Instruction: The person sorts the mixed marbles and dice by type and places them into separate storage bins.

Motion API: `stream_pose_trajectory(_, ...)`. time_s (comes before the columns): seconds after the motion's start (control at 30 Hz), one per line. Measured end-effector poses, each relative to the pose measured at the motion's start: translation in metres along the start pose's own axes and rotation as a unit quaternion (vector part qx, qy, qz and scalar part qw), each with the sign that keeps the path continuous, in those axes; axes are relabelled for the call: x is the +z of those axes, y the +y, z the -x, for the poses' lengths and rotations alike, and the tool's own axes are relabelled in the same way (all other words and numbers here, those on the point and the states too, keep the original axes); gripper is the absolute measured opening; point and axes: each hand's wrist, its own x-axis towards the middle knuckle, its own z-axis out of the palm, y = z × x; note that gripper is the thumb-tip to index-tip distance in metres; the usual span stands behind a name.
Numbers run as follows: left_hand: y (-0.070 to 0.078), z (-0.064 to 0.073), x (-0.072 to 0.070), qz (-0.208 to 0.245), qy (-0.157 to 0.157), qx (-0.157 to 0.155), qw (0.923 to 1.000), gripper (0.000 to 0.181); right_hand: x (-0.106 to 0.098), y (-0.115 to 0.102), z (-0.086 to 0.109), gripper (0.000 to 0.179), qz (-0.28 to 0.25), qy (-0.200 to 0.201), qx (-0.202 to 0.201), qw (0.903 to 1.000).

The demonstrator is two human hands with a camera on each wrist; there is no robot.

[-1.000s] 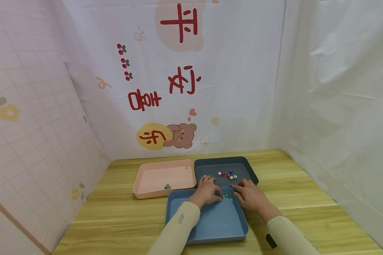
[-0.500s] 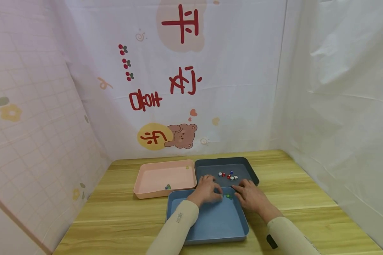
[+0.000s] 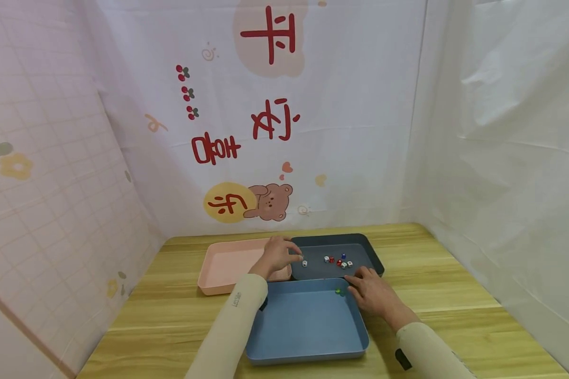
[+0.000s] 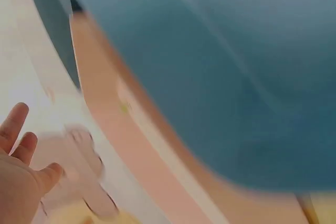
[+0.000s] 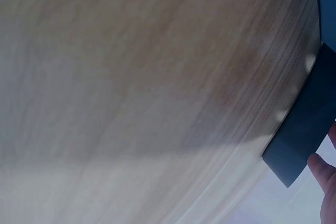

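Note:
My left hand (image 3: pixel 277 255) hovers over the right part of the pink tray (image 3: pixel 229 260), thumb and forefinger pinched around a small marble, mostly hidden by the fingertips. A white die (image 3: pixel 305 263) lies just beyond them in the dark tray (image 3: pixel 322 271). At the far right corner of the blue tray (image 3: pixel 308 326), my right hand (image 3: pixel 376 295) rests on the rim with fingers extended. Beside it, small green marbles (image 3: pixel 339 291) sit inside that corner. The left wrist view shows part of the left hand (image 4: pixel 23 177); the right wrist view catches a thumb (image 5: pixel 321 169) by a dark tray wall.
Several red, white and blue dice (image 3: pixel 343 265) are scattered in the dark tray. All three trays stand close together on a wooden table (image 3: pixel 441 295). Printed cloth walls (image 3: pixel 360 131) enclose the back and both sides.
My left hand has moved from the blue tray's far corner leftward and away to the pink tray, uncovering the white die. Fewer green marbles show in the blue tray. The right hand stays put.

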Motion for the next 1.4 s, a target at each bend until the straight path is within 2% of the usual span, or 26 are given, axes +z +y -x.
stream_pose_trajectory(0.2,-0.045,0.005,-0.038,0.020,0.071,-0.080,0.9941,0.014,-0.002,-0.001,-0.001,0.035,-0.001,-0.001,0.006,1.0000)
stream_pose_trajectory(0.3,-0.067,0.012,-0.050,0.003,0.100,-0.105,0.9894,0.020,-0.002,-0.002,-0.001,0.035,-0.001,-0.004,0.006,1.0000)
stream_pose_trajectory(0.47,-0.098,0.027,-0.058,-0.012,0.146,-0.148,0.9780,0.024,-0.001,-0.001,-0.001,0.035,0.003,0.000,0.001,1.0000)
stream_pose_trajectory(0.57,-0.108,0.035,-0.058,-0.020,0.158,-0.160,0.9742,0.021,-0.001,-0.002,0.000,0.035,0.004,0.001,0.000,1.0000)
stream_pose_trajectory(0.7,-0.110,0.039,-0.057,-0.033,0.154,-0.165,0.9737,0.019,-0.001,-0.002,0.000,0.035,0.003,0.002,0.002,1.0000)
stream_pose_trajectory(0.83,-0.108,0.036,-0.055,-0.047,0.147,-0.160,0.9749,0.026,-0.001,-0.003,0.000,0.035,0.001,0.003,0.008,1.0000)
stream_pose_trajectory(1.03,-0.102,0.031,-0.053,-0.032,0.148,-0.168,0.9741,0.027,-0.001,-0.004,0.000,0.034,-0.002,0.002,0.011,0.9999)
stream_pose_trajectory(1.23,-0.088,0.026,-0.050,-0.021,0.142,-0.157,0.9772,0.028,-0.001,-0.003,0.000,0.035,-0.003,0.000,0.010,0.9999)
stream_pose_trajectory(1.4,-0.069,0.016,-0.042,-0.027,0.133,-0.133,0.9817,0.029,-0.001,-0.003,0.000,0.035,-0.005,-0.002,0.013,0.9999)
